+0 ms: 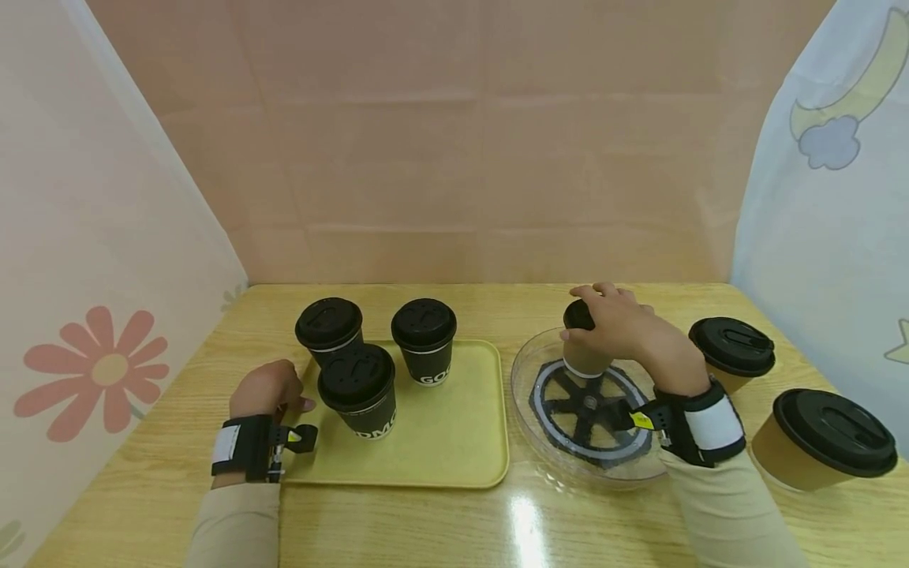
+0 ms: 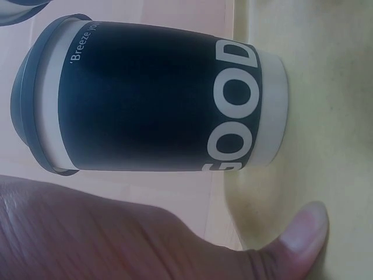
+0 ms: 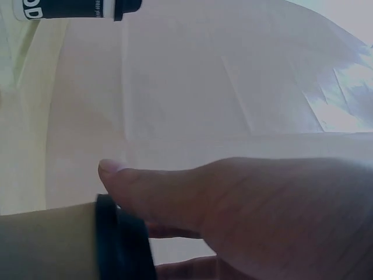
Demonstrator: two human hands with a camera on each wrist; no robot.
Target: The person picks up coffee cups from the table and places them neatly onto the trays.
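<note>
One brown cup (image 1: 585, 363), fitted with a black lid, is over the far part of the clear dish (image 1: 521, 410); whether its base bears on the dish, I cannot tell. The dish sits just beyond the right edge of the tray (image 1: 447, 446) and contains a dark wheel (image 1: 591, 404).

My right hand (image 1: 611, 325) grasps this cup near the top, thumb on the near side, fingers round the far side. My left hand (image 1: 266, 389) is at the tray's left edge with the thumb over the surface; its other fingers are mostly hidden, so I cannot tell whether they clasp the rim. Three dark cups (image 1: 428, 359) occupy the left half of the tray. Two larger cups (image 1: 788, 452) are by the right edge of the worktop (image 1: 426, 528).

Handling: the cup is probably paper, light, and soft under pressure; the lid is likely slippery. Take hold of the body below the lid, squeezing gently, and keep it upright. Contents: not visible.
</note>
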